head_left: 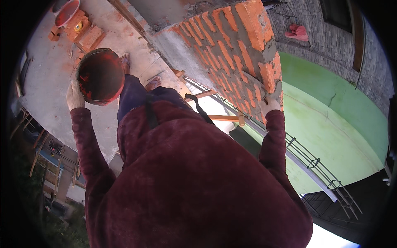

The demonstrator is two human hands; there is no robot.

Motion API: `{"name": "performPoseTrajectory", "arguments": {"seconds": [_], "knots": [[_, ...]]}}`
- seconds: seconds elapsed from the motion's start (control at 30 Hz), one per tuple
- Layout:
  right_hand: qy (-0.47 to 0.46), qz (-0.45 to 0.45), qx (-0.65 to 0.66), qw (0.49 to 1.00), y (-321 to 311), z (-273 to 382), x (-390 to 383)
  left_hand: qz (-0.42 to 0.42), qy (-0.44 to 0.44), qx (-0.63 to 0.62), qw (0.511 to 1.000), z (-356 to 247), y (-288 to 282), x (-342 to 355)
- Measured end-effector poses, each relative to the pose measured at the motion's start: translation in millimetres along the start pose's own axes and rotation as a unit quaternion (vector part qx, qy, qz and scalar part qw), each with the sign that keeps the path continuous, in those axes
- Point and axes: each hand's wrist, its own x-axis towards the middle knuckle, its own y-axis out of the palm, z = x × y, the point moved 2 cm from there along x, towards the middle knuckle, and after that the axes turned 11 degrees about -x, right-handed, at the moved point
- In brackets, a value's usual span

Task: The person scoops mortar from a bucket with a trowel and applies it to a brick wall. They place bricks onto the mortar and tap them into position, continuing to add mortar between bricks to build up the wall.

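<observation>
My left hand (75, 96) grips a round red bucket (99, 75), coated inside with dark grey residue, at the left of my body. On the right, my right hand (269, 105) is closed on a trowel (255, 84) held against the brick wall (229, 49). The wall has orange bricks with thick grey mortar between them, and its end face shows near that hand. The trowel's handle is mostly hidden by my fingers.
My sandalled feet (153, 82) stand on a dusty concrete slab (58, 115). A red basin (66, 14) and bricks (91, 39) lie top left, wooden braces (223, 118) below the wall. A steel rebar cage (314, 163), green wall (339, 124) and drop edge are beside me.
</observation>
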Motion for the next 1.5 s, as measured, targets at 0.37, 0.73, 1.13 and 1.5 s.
{"name": "performPoseTrajectory", "arguments": {"seconds": [0.37, 0.73, 1.13, 1.5], "knots": [[-0.333, -0.205, -0.035, 0.920, -62.3, 202.6, -60.6, 0.224, 0.175, 0.070, 0.956, -175.3, 130.7, 9.6], [-0.366, -0.306, -0.177, 0.861, -118.3, 267.5, -38.0, 0.316, 0.454, 0.175, 0.815, -298.4, 194.1, -35.3], [-0.412, -0.269, 0.044, 0.869, -49.8, 268.3, -50.2, 0.229, 0.656, 0.149, 0.703, -296.5, 207.6, -86.8], [-0.323, -0.163, 0.435, 0.824, 64.4, 225.0, -57.6, 0.169, 0.217, -0.117, 0.954, -217.6, 215.5, -95.5]]}}
